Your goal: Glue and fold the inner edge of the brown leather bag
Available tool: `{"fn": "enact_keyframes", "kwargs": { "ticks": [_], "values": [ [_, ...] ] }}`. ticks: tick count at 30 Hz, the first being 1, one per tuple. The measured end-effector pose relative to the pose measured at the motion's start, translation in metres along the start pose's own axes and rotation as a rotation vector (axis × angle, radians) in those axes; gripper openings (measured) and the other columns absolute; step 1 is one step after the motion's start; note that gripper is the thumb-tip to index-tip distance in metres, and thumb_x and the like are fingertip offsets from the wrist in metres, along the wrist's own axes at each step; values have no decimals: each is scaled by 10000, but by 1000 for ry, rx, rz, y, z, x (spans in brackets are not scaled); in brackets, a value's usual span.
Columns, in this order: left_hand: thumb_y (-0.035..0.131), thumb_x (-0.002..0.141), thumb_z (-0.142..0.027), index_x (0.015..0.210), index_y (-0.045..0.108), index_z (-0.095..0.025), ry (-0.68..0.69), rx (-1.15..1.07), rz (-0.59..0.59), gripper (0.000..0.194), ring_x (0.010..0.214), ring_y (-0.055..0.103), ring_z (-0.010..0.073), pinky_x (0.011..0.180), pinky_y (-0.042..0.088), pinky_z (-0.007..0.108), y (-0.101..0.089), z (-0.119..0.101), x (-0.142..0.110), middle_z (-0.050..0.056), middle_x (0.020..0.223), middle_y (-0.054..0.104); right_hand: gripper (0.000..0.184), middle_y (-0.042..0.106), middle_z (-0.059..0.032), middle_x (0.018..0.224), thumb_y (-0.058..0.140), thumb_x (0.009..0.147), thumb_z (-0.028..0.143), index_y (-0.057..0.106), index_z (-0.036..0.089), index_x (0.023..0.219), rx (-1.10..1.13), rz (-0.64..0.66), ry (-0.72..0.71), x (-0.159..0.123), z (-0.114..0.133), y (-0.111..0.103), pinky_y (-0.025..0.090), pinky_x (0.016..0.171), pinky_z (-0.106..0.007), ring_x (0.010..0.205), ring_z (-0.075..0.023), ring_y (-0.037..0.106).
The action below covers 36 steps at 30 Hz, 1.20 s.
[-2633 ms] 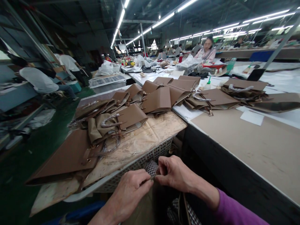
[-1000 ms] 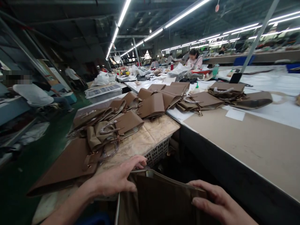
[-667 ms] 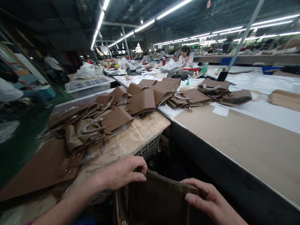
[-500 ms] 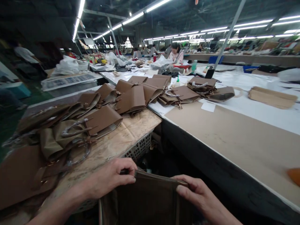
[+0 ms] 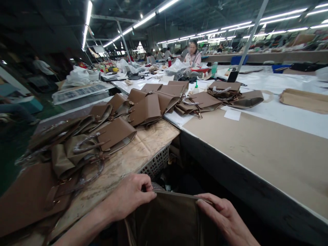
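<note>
A dark brown bag (image 5: 169,218) hangs between my hands at the bottom of the head view, its lower part cut off by the frame. My left hand (image 5: 133,194) pinches the left end of its top edge between thumb and fingers. At the right end of that same edge, my right hand (image 5: 221,212) grips with the thumb on the near side and the fingers behind. The edge is stretched nearly straight between them. Close to my left forearm lies a brown handbag (image 5: 33,194) with metal fittings on the worn tabletop.
Several brown bags (image 5: 146,109) with wrapped handles are heaped over the left table (image 5: 151,138). A grey plastic basket (image 5: 157,160) sits below its edge. To the right, a table with a brown sheet (image 5: 256,147) carries a white paper (image 5: 232,114). A person (image 5: 193,56) sits farther back.
Both hands still hold the bag's top edge, which looks tauter and straighter now. The surroundings have shifted slightly in view as the head turned. The orange object at the right edge is out of view.
</note>
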<state>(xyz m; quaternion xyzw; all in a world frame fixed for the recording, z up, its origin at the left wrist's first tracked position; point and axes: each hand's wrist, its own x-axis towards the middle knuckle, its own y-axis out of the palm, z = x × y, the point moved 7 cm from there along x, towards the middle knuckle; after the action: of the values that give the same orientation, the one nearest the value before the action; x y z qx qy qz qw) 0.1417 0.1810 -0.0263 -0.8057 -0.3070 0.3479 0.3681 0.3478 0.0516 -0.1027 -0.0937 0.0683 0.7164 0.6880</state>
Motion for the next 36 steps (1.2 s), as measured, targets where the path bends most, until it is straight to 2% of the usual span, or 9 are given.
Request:
{"fn": "enact_keyframes", "kwargs": {
  "ticks": [6,10,17,20,22,25,28,31,36],
  "values": [
    [611,740,-280,629,616,-191,-31,14,-17,143,664,585,136,594,345,233,2,-2,2,-41,667,645,404,732,-36,1000,525,915,531,702,252,1147,-40,-16,34,-2,-5,-2,490,814,-290,968,-248,648],
    [599,715,-261,600,594,-188,-63,14,-30,136,622,564,131,566,335,229,4,-3,4,-45,615,617,407,741,-44,960,543,901,534,726,235,1108,-46,-17,16,-1,-2,-4,498,764,-280,918,-242,654],
    [571,697,-261,595,587,-197,-110,14,-46,122,577,538,142,540,330,238,4,-6,3,-42,574,590,346,748,-24,966,577,907,463,728,239,1123,20,100,-49,1,15,-4,490,749,-252,883,-206,658],
    [567,691,-249,587,562,-203,-118,23,-55,114,587,545,151,551,334,248,5,-4,2,-37,580,597,365,752,-28,921,587,897,472,730,222,1121,24,94,-42,2,15,-4,490,711,-251,834,-200,660],
    [583,683,-238,639,512,-209,-103,-11,-75,89,608,556,149,552,340,242,5,-2,0,-44,621,612,373,752,-32,925,593,889,479,733,215,1112,29,87,-33,2,13,-4,492,714,-257,834,-203,660],
    [621,673,-220,784,446,-226,-80,-133,-87,207,614,556,135,540,344,224,4,3,-1,-75,671,621,368,750,-40,954,604,882,476,738,206,1092,46,95,-14,3,8,-3,491,728,-259,856,-207,656],
    [610,723,-241,883,551,-221,-25,-194,12,171,624,549,137,545,347,222,8,2,-1,-77,658,605,380,742,-44,928,609,875,483,734,182,1069,59,121,16,6,7,-4,480,713,-247,823,-193,649],
    [577,766,-262,781,664,-210,22,-191,91,103,655,556,141,563,352,225,11,-3,-1,-50,673,605,382,711,-23,832,540,916,482,723,163,1021,-128,178,-13,13,20,-6,440,628,-224,715,-153,609],
    [571,768,-254,730,689,-208,42,-196,73,133,649,552,138,562,343,227,11,-7,0,-45,667,603,365,649,-1,677,387,1001,374,677,176,900,-830,328,-249,27,57,9,321,515,-233,566,-120,549]
  ]
}}
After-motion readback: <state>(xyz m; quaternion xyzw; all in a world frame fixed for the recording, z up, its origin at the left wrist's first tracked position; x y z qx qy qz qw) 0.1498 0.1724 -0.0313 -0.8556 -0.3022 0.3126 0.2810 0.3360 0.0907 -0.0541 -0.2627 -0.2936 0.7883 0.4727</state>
